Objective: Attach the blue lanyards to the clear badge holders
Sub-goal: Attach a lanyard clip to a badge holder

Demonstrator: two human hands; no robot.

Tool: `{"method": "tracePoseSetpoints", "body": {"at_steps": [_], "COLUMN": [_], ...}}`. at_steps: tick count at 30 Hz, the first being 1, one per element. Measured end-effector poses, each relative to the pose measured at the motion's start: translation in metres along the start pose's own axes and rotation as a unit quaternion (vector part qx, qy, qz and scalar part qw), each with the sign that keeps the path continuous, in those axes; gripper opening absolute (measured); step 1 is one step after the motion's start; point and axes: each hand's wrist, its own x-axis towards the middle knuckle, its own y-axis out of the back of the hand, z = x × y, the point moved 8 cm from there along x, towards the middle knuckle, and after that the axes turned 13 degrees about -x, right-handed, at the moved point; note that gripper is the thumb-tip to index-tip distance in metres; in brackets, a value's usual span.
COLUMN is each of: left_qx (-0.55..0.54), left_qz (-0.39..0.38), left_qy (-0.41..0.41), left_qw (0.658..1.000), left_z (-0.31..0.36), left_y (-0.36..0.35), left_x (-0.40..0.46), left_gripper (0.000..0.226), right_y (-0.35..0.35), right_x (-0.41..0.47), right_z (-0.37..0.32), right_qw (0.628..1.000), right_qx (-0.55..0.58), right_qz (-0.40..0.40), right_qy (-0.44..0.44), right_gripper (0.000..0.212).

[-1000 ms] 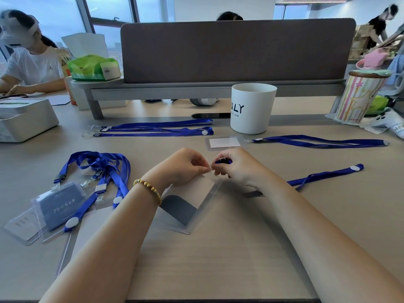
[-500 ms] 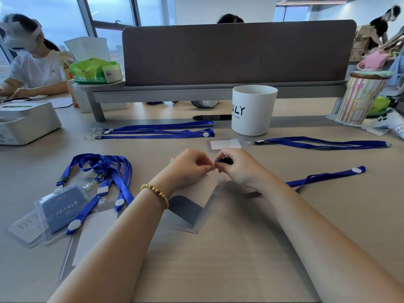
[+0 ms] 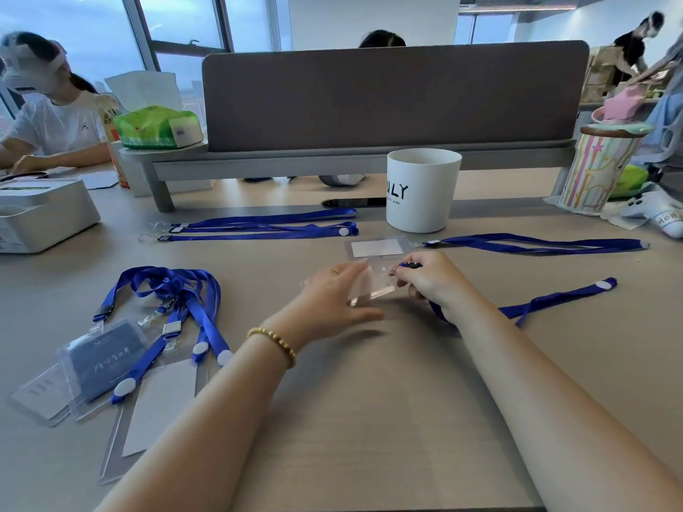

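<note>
From my head camera, looking down at the counter (image 3: 369, 419): my left hand (image 3: 332, 293) lies with fingers mostly straight against a clear badge holder (image 3: 373, 286), steadying it as it stands tilted just in front of me. My right hand (image 3: 428, 282) pinches the clip end of a blue lanyard (image 3: 554, 301), whose strap trails off to my right across the counter. The clip sits right at the holder's top edge; motion blur keeps me from telling whether it has caught the slot yet.

I judge this the joining step for this pair: clip to holder. The next move calls for lining the clip up with the slot and closing it, with the holder kept from sliding.

Another holder with a white card (image 3: 377, 248) lies just beyond my hands, near a white cup (image 3: 421, 190). A loose lanyard (image 3: 536, 243) lies to the right of it, and 2 more (image 3: 258, 227) lie to the left. A finished bundle (image 3: 122, 349) rests at my far left.
</note>
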Motion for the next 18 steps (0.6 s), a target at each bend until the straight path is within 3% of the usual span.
{"method": "tracePoseSetpoints", "body": {"at_steps": [5,9,11,15,18], "left_qx": [0.158,0.233,0.227,0.212,0.177], "left_qz": [-0.031,0.003,0.028,0.039,0.027], "left_qy": [-0.039,-0.020,0.007,0.024,0.032], "left_qw": [0.986,0.972,0.974,0.976,0.983], "left_z": [0.006,0.003,-0.004,-0.005,0.001], "left_y": [-0.020,-0.007,0.001,-0.007,-0.021], "left_x": [0.020,0.034,0.040,0.057,0.074], "left_gripper": [0.065,0.074,0.075,0.066,0.064], "right_y": [0.000,0.016,0.040,0.091,0.126], "right_x": [0.010,0.020,0.025,0.023,0.029], "right_z": [0.014,0.026,0.032,0.058,0.084], "right_qw": [0.998,0.976,0.953,0.870,0.823], "right_qx": [0.001,-0.190,-0.299,-0.491,-0.556], "right_qz": [-0.061,-0.100,-0.050,0.052,0.109], "right_qy": [-0.032,-0.020,-0.002,-0.014,-0.045], "right_gripper": [0.004,0.012,0.005,0.011,0.028]}}
